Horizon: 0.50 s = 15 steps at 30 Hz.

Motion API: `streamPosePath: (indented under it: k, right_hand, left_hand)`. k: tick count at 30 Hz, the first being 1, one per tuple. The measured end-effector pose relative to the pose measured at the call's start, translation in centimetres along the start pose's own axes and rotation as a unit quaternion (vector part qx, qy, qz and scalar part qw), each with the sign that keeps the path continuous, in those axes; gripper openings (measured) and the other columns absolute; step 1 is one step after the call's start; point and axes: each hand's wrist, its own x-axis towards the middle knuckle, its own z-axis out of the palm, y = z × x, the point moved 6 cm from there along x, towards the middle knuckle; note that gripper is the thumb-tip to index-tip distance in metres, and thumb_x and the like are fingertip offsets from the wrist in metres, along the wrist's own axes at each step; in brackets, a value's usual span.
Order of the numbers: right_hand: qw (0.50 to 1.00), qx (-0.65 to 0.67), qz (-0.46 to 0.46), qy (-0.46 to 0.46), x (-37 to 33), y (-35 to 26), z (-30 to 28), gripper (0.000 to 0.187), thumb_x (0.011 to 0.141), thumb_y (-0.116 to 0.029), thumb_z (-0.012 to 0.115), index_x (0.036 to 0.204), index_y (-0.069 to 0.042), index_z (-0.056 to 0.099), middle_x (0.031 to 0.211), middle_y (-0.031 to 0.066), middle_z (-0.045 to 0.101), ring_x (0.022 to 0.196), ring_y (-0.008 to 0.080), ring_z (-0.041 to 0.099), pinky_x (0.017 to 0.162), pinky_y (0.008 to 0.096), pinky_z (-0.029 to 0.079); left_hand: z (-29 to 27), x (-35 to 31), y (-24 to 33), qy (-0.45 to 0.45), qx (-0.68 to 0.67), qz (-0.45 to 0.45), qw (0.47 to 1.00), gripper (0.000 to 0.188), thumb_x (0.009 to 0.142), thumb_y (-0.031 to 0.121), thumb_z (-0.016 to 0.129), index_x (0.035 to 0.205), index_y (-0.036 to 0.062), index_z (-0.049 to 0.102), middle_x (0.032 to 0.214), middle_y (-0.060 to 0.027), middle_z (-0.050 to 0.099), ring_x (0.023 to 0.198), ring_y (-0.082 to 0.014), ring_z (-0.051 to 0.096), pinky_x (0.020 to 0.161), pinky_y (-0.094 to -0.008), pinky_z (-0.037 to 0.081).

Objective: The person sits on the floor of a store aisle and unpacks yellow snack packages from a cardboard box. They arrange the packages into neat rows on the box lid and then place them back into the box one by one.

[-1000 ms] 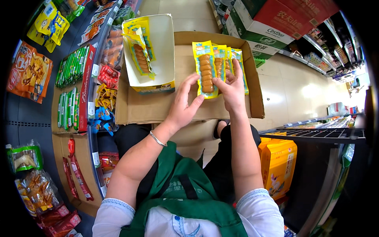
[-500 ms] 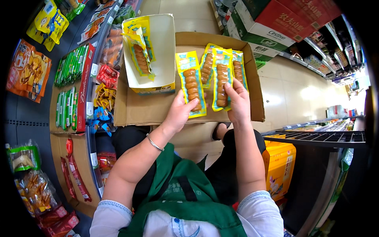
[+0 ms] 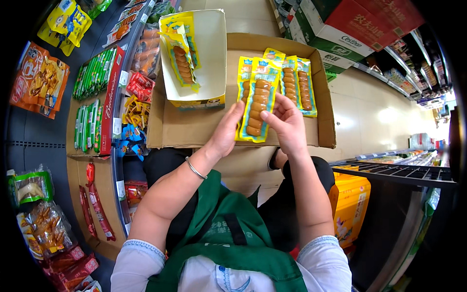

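Two yellow-and-blue sausage packets overlap between my hands, above the near edge of a cardboard tray (image 3: 194, 131). My left hand (image 3: 227, 130) is closed on the left edge of the rear sausage packet (image 3: 244, 73). With thumb and fingers, my right hand (image 3: 284, 124) pinches the front sausage packet (image 3: 260, 104), whose brown links show through the clear window. Behind them, several similar packets (image 3: 305, 87) lie in the tray's right part. A white-lined display box (image 3: 211, 58) stands at the tray's left, with a few packets (image 3: 181, 58) leaning inside it.
Shelves with green snack sticks (image 3: 92, 73), red-wrapped sausages (image 3: 99, 209) and an orange snack bag (image 3: 41, 80) run along my left. Stacked drink cartons (image 3: 335, 46) stand at the far right. A wire rack (image 3: 394, 171) and a yellow box (image 3: 351, 207) are at my right.
My right hand has moved left, bringing its packet over the one in my left hand. The view has shifted slightly, and the packets in the tray are now less covered.
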Motion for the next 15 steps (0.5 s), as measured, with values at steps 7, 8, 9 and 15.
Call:
streamPosePath:
  k: [7, 8, 9, 15]
  right_hand:
    - [0.965, -0.22, -0.121, 0.08, -1.2, -4.0, 0.2, 0.037, 0.08, -0.002, 0.063, 0.115, 0.004, 0.053, 0.089, 0.0055, 0.057, 0.079, 0.0108, 0.054, 0.069, 0.0246, 0.046]
    - [0.972, -0.165, -0.142, 0.092, -1.9, -5.7, 0.5, 0.035, 0.08, -0.002, 0.063, 0.114, 0.004, 0.054, 0.088, 0.0062, 0.057, 0.08, 0.0121, 0.055, 0.068, 0.0257, 0.047]
    - [0.987, -0.044, -0.151, 0.042, -3.5, -8.3, 2.2, 0.03, 0.082, -0.007, 0.063, 0.109, 0.003, 0.055, 0.086, 0.0073, 0.058, 0.079, 0.0148, 0.056, 0.065, 0.0278, 0.047]
    - [0.798, 0.317, -0.31, -0.407, -11.4, -19.2, 8.6, 0.024, 0.091, -0.027, 0.051, 0.081, -0.006, 0.059, 0.084, 0.0056, 0.06, 0.086, 0.0237, 0.058, 0.068, 0.0348, 0.046]
  left_hand:
    - [-1.3, 0.5, -0.7, 0.048, 0.051, 0.017, 0.997, 0.038, 0.094, 0.021, 0.051, 0.125, 0.0038, 0.038, 0.112, -0.0095, 0.055, 0.098, -0.0186, 0.059, 0.082, -0.0328, 0.051]
    - [-1.3, 0.4, -0.6, 0.045, 0.041, 0.014, 0.998, 0.038, 0.094, 0.021, 0.051, 0.125, 0.0038, 0.038, 0.111, -0.0098, 0.056, 0.095, -0.0196, 0.061, 0.08, -0.033, 0.051]
    - [-1.4, 0.4, -0.6, 0.043, 0.028, 0.012, 0.999, 0.038, 0.094, 0.021, 0.051, 0.125, 0.0038, 0.037, 0.109, -0.0102, 0.057, 0.092, -0.0205, 0.062, 0.078, -0.0332, 0.052]
    - [-1.6, 0.5, -1.1, 0.056, 0.071, -0.004, 0.996, 0.036, 0.094, 0.021, 0.05, 0.123, 0.0031, 0.038, 0.107, -0.0105, 0.057, 0.091, -0.0229, 0.063, 0.078, -0.0343, 0.052]
